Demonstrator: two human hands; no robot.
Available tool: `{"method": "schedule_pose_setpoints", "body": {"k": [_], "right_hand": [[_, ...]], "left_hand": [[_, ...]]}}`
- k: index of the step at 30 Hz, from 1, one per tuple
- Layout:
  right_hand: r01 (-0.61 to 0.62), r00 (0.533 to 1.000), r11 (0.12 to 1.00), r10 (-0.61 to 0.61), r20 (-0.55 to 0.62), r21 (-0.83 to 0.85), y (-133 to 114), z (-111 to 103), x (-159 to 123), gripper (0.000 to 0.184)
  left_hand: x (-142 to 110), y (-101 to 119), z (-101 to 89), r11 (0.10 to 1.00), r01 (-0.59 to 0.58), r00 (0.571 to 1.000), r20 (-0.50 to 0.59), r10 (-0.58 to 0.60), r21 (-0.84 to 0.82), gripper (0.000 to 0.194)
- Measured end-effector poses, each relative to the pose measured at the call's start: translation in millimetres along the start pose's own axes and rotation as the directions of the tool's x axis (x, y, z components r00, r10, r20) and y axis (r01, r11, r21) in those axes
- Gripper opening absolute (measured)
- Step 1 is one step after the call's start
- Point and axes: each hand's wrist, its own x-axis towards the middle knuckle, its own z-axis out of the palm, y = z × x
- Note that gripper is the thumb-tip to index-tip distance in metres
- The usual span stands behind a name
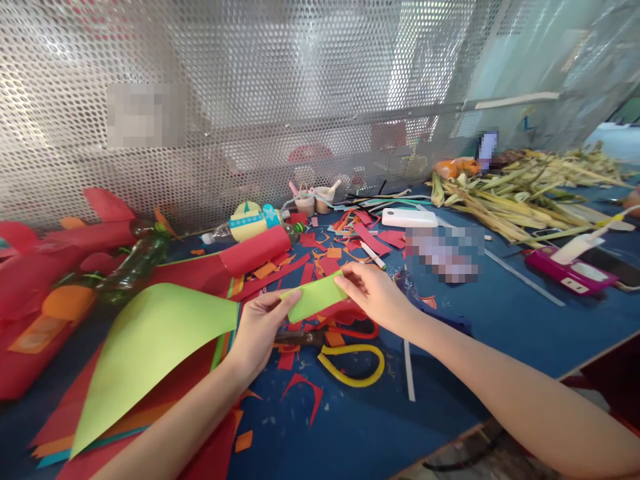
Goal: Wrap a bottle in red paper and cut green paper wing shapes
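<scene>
Lime green is shown by the paper strip [316, 299] and is repeated in the large curled sheet [160, 327], beneath which red, orange and blue sheets [65, 423] are layered. Dark blue is seen on the tabletop [365, 427], which is flecked with red and orange paper scraps [313, 397]. Yellow and red are carried by the scissors' handles [353, 382]. The plastic bottle [247, 223] is banded in pale yellow and white-dotted blue. The extension socket [570, 270] is coloured magenta and white; the silvery panel [300, 87] is patterned with round holes.
</scene>
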Motion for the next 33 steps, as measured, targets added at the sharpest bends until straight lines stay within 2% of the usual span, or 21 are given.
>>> {"method": "schedule_pose_setpoints", "body": {"k": [5,11,16,20,22,25,30,33], "right_hand": [[0.010,0.999,0.999,-0.011,-0.034,-0.043,-0.8,0.2,0.0,0.019],[-0.012,1.000,0.998,0.014,-0.023,0.065,-4.8,-1.1,-0.5,0.025],[0.019,0.996,0.996,-0.027,-0.083,-0.092,-5.7,-2.6,-1.4,0.028],[0.012,0.994,0.996,-0.022,-0.112,-0.089,-6.0,-2.9,-2.6,0.031],[-0.019,0.996,1.000,0.020,-0.087,0.011,-5.2,-2.5,-2.4,0.034],[-0.084,0.996,0.987,0.082,0.018,0.135,-3.0,-1.7,-1.3,0.040],[-0.020,1.000,0.999,0.020,-0.003,0.034,0.1,-2.1,0.7,0.038],[-0.015,1.000,0.999,0.014,0.021,0.049,-0.2,-2.6,1.2,0.037]], "left_hand": [[-1.1,0.1,1.9,0.999,0.021,1.000,-0.017,-0.022,-0.038,0.028],[-2.1,-0.8,1.1,0.998,0.017,1.000,0.014,-0.016,-0.057,0.026],[-3.7,-0.9,3.3,0.997,0.058,0.996,0.062,-0.056,-0.040,0.026],[-4.1,-0.3,4.2,0.998,0.055,0.998,0.046,-0.053,-0.042,0.025],[-3.9,0.1,3.9,0.999,0.029,1.000,0.014,-0.028,-0.031,0.026],[-3.0,0.2,2.9,0.999,0.021,1.000,-0.017,-0.021,-0.027,0.027],[-0.4,-0.3,1.3,0.998,0.027,1.000,-0.015,-0.027,-0.056,0.025],[1.5,0.4,0.5,0.996,0.058,0.998,0.020,-0.056,-0.072,0.026]]}}
